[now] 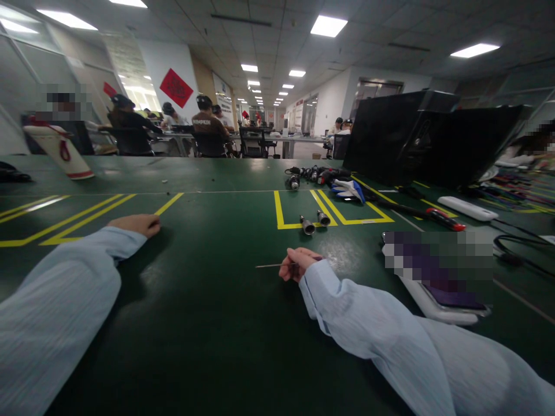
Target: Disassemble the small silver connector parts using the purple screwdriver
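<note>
My left hand (pixel 139 224) rests on the green tabletop (pixel 208 323) at the left, its fingers curled in, with yellow tape just beyond it. No object shows at that hand; its palm side is hidden. Nearer the middle, my right hand (pixel 302 263) is closed around a thin metal rod (pixel 267 266), pinched between thumb and fingers. The rod points left, roughly level, slightly above the table; a dark end shows behind the hand. Two metal socket-like pieces, one (pixel 307 225) left of the other (pixel 323 218), lie beyond my right hand.
Right of my right arm lies a phone (pixel 459 297) on a white object. Farther back are a blue-white glove (pixel 349 190), a red-black tool (pixel 446 219), a white power strip (pixel 468 208) and black computer cases (pixel 390 136). A paper cup (pixel 65 151) stands far left. Several people sit beyond.
</note>
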Demonstrator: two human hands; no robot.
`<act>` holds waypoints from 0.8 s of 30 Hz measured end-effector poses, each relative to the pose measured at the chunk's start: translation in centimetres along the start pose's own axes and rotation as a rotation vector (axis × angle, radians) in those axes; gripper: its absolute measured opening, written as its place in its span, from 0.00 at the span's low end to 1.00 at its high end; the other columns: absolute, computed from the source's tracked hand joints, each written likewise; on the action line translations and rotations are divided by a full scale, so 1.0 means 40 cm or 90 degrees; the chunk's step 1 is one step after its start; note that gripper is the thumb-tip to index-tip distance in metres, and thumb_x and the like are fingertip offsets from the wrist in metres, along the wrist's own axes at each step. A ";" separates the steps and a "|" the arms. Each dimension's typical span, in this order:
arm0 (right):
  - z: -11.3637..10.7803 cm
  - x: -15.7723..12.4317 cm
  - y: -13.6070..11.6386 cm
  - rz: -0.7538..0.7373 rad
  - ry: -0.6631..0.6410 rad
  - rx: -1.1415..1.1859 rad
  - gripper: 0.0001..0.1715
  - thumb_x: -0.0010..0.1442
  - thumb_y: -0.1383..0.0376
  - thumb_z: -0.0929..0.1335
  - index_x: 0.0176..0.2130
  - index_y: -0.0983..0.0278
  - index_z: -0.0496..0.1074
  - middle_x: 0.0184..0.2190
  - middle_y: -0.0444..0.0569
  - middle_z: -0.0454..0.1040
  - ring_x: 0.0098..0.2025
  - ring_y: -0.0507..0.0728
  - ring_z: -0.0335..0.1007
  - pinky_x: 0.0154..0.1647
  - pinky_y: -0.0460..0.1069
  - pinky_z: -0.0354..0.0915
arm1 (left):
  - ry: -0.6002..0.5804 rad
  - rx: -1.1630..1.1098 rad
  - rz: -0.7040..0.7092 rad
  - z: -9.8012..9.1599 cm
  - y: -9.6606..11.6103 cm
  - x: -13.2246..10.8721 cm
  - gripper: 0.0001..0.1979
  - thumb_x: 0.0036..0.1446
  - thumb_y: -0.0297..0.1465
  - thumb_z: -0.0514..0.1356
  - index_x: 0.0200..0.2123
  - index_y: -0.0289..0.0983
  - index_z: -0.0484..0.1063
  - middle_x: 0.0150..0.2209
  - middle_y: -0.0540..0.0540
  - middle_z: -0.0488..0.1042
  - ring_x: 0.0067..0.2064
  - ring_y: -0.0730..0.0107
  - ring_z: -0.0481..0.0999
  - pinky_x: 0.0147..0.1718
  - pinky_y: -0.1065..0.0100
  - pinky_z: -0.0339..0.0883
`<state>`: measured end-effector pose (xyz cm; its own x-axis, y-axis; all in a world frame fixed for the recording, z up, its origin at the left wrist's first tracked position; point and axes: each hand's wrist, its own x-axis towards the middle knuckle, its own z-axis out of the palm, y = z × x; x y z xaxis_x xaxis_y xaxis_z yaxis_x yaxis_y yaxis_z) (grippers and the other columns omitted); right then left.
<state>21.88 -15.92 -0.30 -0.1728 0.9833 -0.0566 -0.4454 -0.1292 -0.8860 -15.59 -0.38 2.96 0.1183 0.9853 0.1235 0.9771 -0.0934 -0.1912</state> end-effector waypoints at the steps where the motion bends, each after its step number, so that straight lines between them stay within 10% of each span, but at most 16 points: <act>1: 0.001 -0.001 -0.001 -0.001 0.000 -0.002 0.17 0.41 0.56 0.71 0.18 0.67 0.67 0.13 0.44 0.72 0.15 0.48 0.66 0.18 0.43 0.58 | -0.001 -0.003 0.003 -0.007 0.006 -0.005 0.12 0.54 0.33 0.47 0.31 0.32 0.67 0.28 0.48 0.69 0.30 0.69 0.65 0.28 0.75 0.52; 12: -0.008 0.008 0.001 0.001 -0.012 0.065 0.14 0.45 0.61 0.70 0.18 0.67 0.68 0.13 0.46 0.72 0.15 0.49 0.66 0.18 0.43 0.61 | -0.001 -0.044 0.195 -0.046 0.250 -0.057 0.11 0.53 0.34 0.49 0.31 0.35 0.68 0.29 0.48 0.71 0.30 0.71 0.68 0.29 0.74 0.56; 18: -0.032 0.028 0.001 0.005 0.036 0.153 0.14 0.50 0.64 0.67 0.17 0.66 0.68 0.12 0.45 0.71 0.14 0.48 0.64 0.17 0.43 0.60 | 0.084 -0.128 0.546 -0.106 0.492 -0.244 0.07 0.51 0.28 0.49 0.27 0.36 0.67 0.27 0.49 0.70 0.28 0.72 0.69 0.25 0.73 0.57; 24: -0.008 0.005 0.016 -0.086 0.153 0.032 0.13 0.44 0.61 0.70 0.18 0.67 0.67 0.13 0.44 0.71 0.15 0.48 0.64 0.18 0.43 0.61 | 0.148 0.076 0.680 -0.165 0.595 -0.371 0.04 0.51 0.28 0.54 0.27 0.36 0.67 0.24 0.47 0.69 0.24 0.69 0.66 0.19 0.68 0.56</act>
<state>21.84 -15.77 -1.03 0.1014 0.9934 -0.0527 -0.4939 0.0043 -0.8695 7.06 -18.19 3.00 0.9355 0.3529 0.0170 0.3298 -0.8549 -0.4004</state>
